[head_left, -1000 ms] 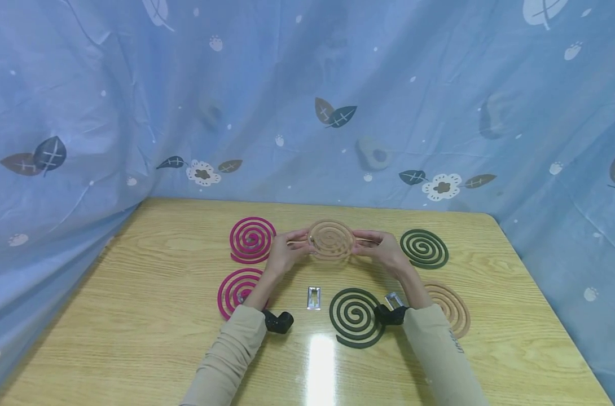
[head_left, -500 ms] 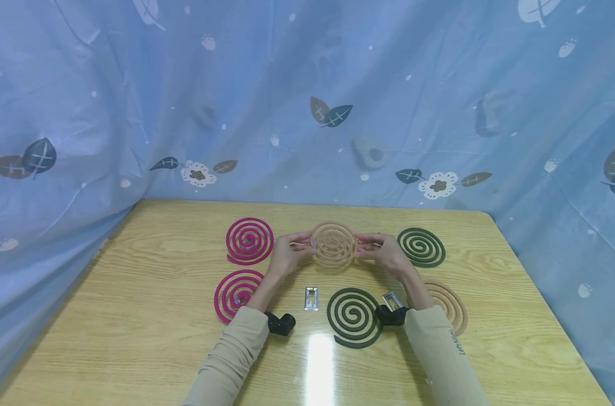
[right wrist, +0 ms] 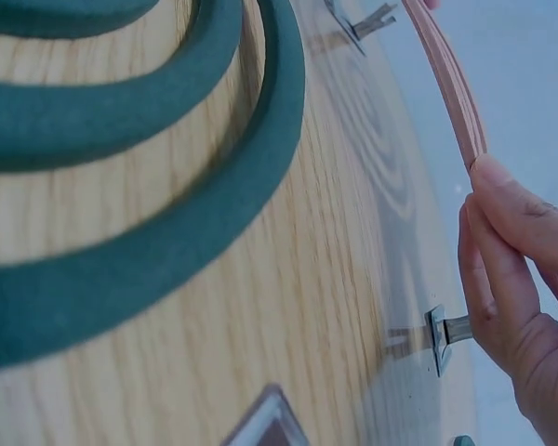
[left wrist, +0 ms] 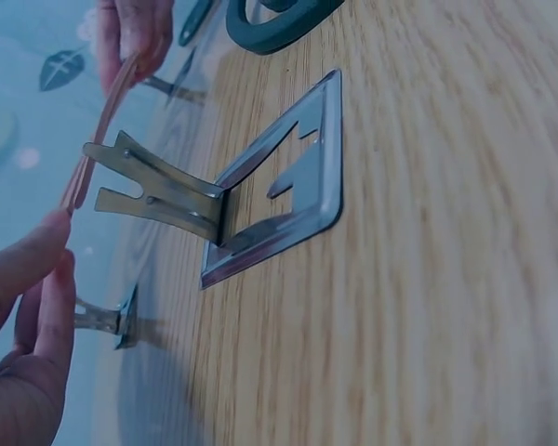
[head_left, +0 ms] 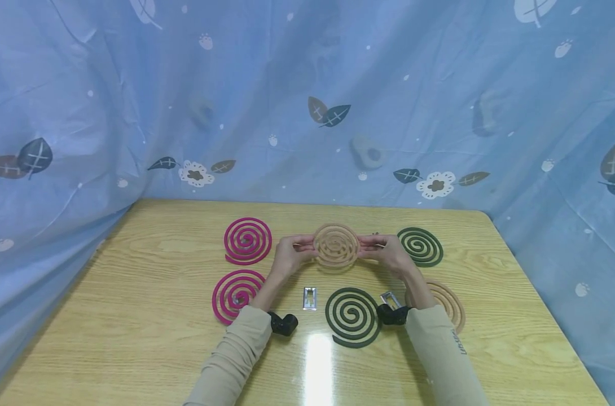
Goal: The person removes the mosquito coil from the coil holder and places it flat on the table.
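Note:
A tan mosquito coil (head_left: 336, 246) is held up above the back middle of the table. My left hand (head_left: 289, 254) pinches its left edge between thumb and fingers. At the opposite edge, my right hand (head_left: 391, 254) pinches it the same way. Both wrist views show the coil edge-on, as a thin, slightly curved band (right wrist: 451, 88). Below the hands, a metal coil stand (head_left: 310, 299) lies on the table with its forked tongue bent upward. Another metal stand (head_left: 390, 300) is near the right wrist, partly covered by the black wrist camera.
Two magenta coils (head_left: 247, 241) lie on the left, the nearer partly under the left forearm. A dark green coil (head_left: 353, 317) lies front middle, and another green coil (head_left: 421, 247) back right. A tan coil (head_left: 452, 307) is partly hidden by the right sleeve. Blue curtain (head_left: 267, 101) surrounds the table (head_left: 150, 293).
Both hands have shifted the held tan coil slightly right and a little nearer, keeping their pinch on its edges. The head view has drifted slightly. The coils and stands on the table stay put.

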Demonstrator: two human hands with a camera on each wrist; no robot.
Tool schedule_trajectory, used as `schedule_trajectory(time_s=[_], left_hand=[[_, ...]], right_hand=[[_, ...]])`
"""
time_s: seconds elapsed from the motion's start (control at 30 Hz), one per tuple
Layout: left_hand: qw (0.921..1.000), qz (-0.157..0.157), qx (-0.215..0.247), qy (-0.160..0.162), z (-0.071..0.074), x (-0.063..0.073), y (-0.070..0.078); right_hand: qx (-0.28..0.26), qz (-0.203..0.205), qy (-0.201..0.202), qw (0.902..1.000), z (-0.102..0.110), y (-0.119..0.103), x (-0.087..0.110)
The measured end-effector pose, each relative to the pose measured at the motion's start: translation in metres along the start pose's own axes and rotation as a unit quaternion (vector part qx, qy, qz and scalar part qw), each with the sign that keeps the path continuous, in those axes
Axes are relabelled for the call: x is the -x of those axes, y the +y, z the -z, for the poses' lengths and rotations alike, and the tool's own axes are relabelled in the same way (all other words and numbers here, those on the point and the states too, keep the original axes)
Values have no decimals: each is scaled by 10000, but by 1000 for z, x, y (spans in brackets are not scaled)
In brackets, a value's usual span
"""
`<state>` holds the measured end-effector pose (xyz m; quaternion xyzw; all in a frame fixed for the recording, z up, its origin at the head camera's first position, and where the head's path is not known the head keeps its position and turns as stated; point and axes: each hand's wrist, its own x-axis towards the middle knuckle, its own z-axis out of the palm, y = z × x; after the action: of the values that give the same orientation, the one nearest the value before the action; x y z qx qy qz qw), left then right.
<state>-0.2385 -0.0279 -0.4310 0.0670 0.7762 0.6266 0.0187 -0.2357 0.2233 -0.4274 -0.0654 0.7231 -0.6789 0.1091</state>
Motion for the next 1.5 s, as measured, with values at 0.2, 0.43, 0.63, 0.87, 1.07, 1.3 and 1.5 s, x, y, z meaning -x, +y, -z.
schedule_trajectory(time_s=[0.2, 0.43, 0.63, 0.87, 1.07, 1.3, 1.5], left_hand=[[10000, 23, -20, -49, -3, -2, -1], [9998, 130, -89, -89, -5, -4, 1], [9994, 167, -274, -150, -8, -4, 1], [9993, 109, -323, -155, -12, -4, 0], [9991, 194, -326, -175, -17, -5, 1], [9987, 185, -399, -276, -18, -5, 0], [9983, 162, -433, -348, -17, -5, -2]], right_hand=[[342, -261, 149, 9990, 2, 0, -1], [533, -317, 256, 9977, 6, -1, 1], [548, -378, 258, 9974, 6, -1, 2], [737, -593, 388, 9948, 7, -2, 4], [812, -718, 522, 9927, 8, -1, 6], [1058, -852, 599, 9889, 7, -1, 5], [1206, -858, 598, 9872, 7, -3, 5]])
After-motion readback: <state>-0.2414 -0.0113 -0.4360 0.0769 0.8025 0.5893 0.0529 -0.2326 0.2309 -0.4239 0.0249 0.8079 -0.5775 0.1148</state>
